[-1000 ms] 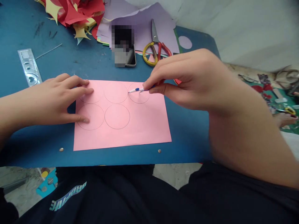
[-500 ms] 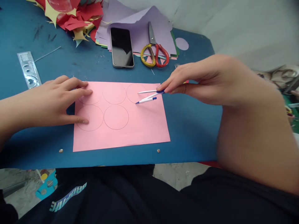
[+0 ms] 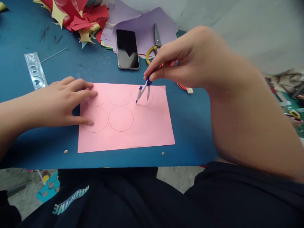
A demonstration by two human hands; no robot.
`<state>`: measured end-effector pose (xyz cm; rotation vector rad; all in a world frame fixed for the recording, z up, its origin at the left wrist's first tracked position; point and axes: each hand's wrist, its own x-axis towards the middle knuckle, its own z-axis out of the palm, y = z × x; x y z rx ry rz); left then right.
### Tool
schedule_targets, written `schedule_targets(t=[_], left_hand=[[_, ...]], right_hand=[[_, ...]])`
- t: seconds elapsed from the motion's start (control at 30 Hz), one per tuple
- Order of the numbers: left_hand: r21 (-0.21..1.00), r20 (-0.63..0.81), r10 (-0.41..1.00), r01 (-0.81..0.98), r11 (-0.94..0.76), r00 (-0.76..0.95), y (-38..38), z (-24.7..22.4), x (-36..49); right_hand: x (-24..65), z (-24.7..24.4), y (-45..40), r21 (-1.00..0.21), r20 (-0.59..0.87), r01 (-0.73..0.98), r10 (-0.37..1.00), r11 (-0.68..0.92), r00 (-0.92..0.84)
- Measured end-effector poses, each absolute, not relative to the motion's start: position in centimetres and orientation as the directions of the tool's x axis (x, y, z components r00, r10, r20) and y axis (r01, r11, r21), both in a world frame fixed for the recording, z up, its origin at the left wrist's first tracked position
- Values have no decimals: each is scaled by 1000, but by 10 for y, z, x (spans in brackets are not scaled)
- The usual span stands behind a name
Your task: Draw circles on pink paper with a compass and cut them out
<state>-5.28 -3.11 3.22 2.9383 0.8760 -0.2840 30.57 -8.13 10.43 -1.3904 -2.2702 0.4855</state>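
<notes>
A pink sheet with several pencil-thin circles lies on the blue table. My left hand rests with fingers spread over the sheet's left edge and holds nothing. Above the upper right circle, my right hand pinches the blue top of a white and blue compass between thumb and fingers. The compass legs point down; its blue-tipped leg is at the left side of that circle. Whether the other leg touches the paper, I cannot tell.
Behind the sheet are a phone, scissors partly hidden by my right hand, purple paper and red and yellow scraps. A metal stencil ruler lies at the left.
My right hand has moved up and left, turning the compass from nearly flat to more upright. My left hand remains on the sheet. The view has shifted slightly.
</notes>
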Motion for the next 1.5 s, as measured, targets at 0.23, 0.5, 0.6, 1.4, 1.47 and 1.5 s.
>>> schedule_targets(t=[0.23, 0.5, 0.6, 1.4, 1.47, 1.5], left_hand=[[8, -179, 545, 555, -832, 819, -34, 33, -51], [18, -178, 533, 544, -839, 827, -31, 32, -54], [9, -179, 534, 544, -839, 826, -31, 33, -53], [-21, -176, 533, 538, -843, 828, -33, 35, -51], [-18, -174, 539, 545, -839, 824, -32, 35, -52], [-15, -174, 540, 546, -838, 823, -32, 35, -52]], right_hand=[[310, 103, -70, -480, 183, 734, 873, 480, -452], [310, 107, -90, -358, 252, 709, 794, 608, -553], [310, 106, -95, -316, 252, 740, 805, 594, -538], [316, 92, -106, -273, 361, 770, 803, 577, -474], [317, 92, -105, -275, 357, 774, 809, 570, -468], [319, 91, -104, -275, 361, 771, 805, 574, -471]])
